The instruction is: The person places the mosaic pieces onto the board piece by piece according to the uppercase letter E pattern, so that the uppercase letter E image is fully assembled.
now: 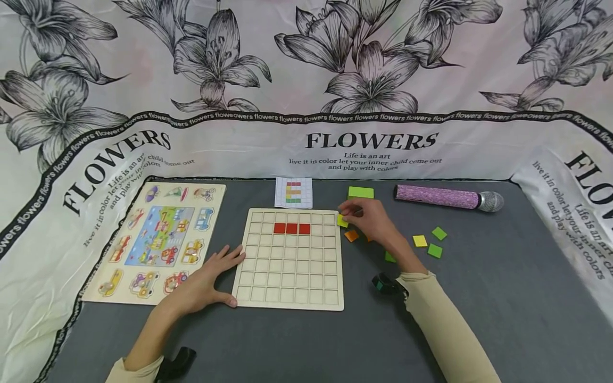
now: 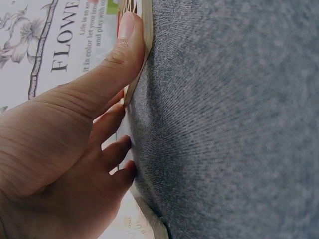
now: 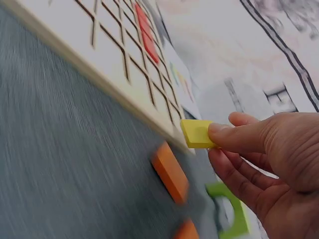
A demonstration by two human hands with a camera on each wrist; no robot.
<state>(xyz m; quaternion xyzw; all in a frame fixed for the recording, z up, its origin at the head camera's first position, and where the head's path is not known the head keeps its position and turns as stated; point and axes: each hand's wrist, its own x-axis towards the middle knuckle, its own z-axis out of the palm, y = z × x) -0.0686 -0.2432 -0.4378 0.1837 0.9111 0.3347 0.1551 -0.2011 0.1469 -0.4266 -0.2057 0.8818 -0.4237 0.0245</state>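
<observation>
Beneath “FLOWERS” (image 1: 372,140), right fingers (image 3: 234,172) pinch a yellow tile (image 3: 196,133), left fingers (image 2: 108,124) spread against the board (image 1: 287,266)

to my left on the grey worktop (image 1: 287,346), a picture puzzle board (image 1: 159,236), its printed central scene bordered by small vehicle pictures; to my right, a glittery pink microphone (image 1: 438,198), silver head pointing rightward; beyond both, a white floral cloth (image 1: 230,149) lettered "flowers".

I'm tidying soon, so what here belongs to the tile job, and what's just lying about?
Likely in use:
grid board
red tiles on it
yellow tile in the right hand
pattern card
loose tiles

Probably lying about:
picture puzzle
microphone
green block, uncertain
</observation>
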